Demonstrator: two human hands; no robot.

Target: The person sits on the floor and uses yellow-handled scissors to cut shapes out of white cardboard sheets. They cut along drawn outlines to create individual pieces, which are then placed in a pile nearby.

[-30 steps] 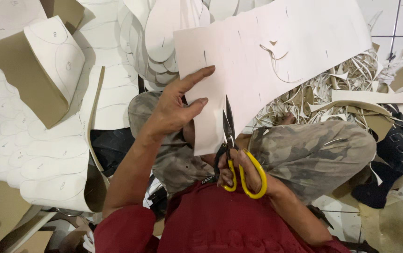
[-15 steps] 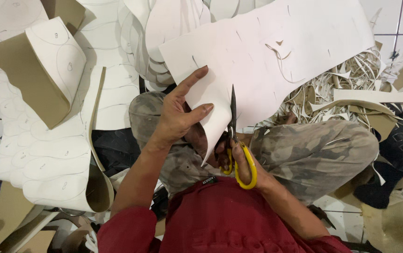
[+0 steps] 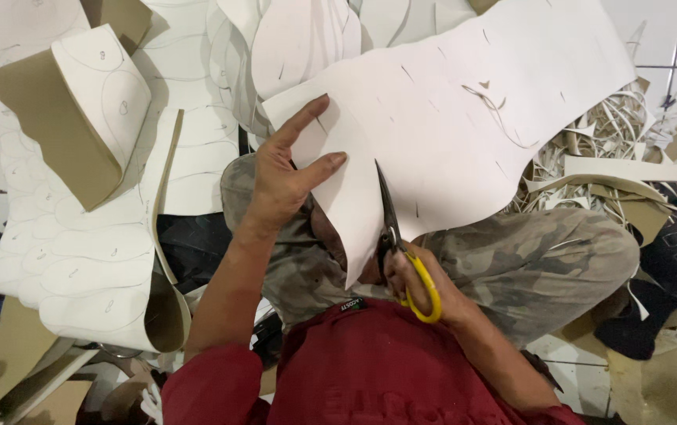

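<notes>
With the right hand (image 3: 421, 285) clamped on the yellow-handled scissors (image 3: 398, 244) and the left hand (image 3: 287, 182) pressing the white sheet (image 3: 448, 126) flat above the knees, its thumb risks a nick if the blades wander.

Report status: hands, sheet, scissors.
Left hand flat on white sheet. Right hand grips yellow scissors, blades cutting into sheet edge. Offcuts piled beside, none at the cut.
</notes>
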